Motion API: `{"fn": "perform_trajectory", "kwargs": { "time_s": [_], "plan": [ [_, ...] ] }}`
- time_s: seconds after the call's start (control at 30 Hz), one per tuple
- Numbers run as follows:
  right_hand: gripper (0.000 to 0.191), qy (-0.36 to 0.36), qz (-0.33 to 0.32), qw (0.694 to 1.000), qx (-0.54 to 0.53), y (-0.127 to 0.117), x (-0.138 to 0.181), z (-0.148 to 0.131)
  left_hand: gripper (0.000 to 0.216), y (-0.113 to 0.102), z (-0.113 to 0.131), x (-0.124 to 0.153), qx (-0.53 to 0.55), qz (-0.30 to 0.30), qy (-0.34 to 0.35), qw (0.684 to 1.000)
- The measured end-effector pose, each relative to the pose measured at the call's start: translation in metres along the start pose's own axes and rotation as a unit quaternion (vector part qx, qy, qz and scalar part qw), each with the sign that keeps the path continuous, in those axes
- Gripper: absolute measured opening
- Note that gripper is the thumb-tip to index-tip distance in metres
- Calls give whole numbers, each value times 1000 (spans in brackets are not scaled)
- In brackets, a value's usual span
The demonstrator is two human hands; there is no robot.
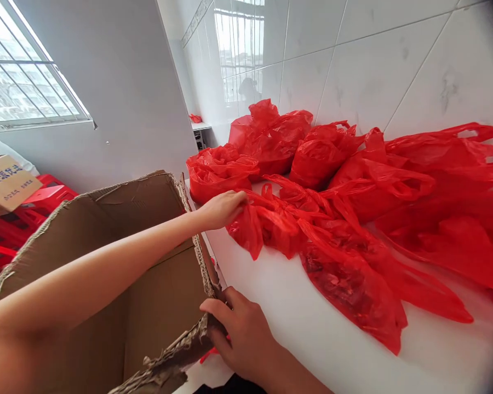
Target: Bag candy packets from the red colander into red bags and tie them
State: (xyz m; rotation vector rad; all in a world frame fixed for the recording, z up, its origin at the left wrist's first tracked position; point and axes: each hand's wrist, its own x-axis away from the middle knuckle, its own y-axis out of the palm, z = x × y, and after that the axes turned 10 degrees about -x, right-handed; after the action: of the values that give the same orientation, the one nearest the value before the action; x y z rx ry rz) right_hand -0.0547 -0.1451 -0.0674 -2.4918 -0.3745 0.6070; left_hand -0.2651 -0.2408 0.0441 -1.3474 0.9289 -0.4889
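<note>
My left hand [223, 209] reaches across an open cardboard box [107, 262] and its fingers are closed on the top of a red plastic bag [271, 221] lying on the white counter [312, 339]. My right hand [238, 328] grips the torn near corner of the box's rim, thumb over the edge. The gripped bag belongs to a heap of red plastic bags [373, 219], some filled and tied, some flat, spread over the counter towards the tiled wall.
A glossy white tiled wall [373, 65] backs the counter. At the left, red plastic crates [24, 213] and a printed carton [4, 183] sit below a barred window [20, 71]. A small shelf [200, 128] stands in the far corner.
</note>
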Motion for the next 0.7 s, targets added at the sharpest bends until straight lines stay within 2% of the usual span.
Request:
{"fn": "perform_trajectory", "kwargs": {
  "time_s": [0.07, 0.13, 0.17, 0.23, 0.3, 0.37, 0.43, 0.5, 0.6, 0.7],
  "plan": [
    [42, -2, 0, 1000, -5, 0, 0, 1, 18, -22, -7, 14, 35, 24, -50, 998],
    [42, -3, -1, 1000, -12, 0, 1, 1, 20, -49, -16, 32, 122, 60, -121, 983],
    [42, -2, -2, 1000, -16, -1, 1, 2, 22, -64, -22, 43, 193, 78, -170, 963],
    [40, -1, -2, 1000, -21, -1, 1, 1, 28, -91, -38, 68, 335, 73, -266, 901],
    [38, -3, -1, 1000, -21, -2, 1, 0, 34, -110, -58, 97, 420, 3, -333, 844],
    [40, -13, 7, 1000, -21, -2, 1, 0, 39, -112, -83, 126, 467, -107, -377, 793],
    [43, -29, 17, 999, -22, -2, 0, 1, 42, -97, -110, 154, 478, -207, -405, 752],
    [47, -47, 24, 998, -20, 0, -1, 4, 46, -64, -135, 175, 458, -258, -426, 736],
    [50, -60, 13, 998, -5, 3, 2, 11, 51, 1, -166, 195, 425, -273, -455, 733],
    [43, 10, -3, 1000, -12, 4, 8, 15, 41, 66, -190, 201, 381, -247, -482, 749]
  ]
}}
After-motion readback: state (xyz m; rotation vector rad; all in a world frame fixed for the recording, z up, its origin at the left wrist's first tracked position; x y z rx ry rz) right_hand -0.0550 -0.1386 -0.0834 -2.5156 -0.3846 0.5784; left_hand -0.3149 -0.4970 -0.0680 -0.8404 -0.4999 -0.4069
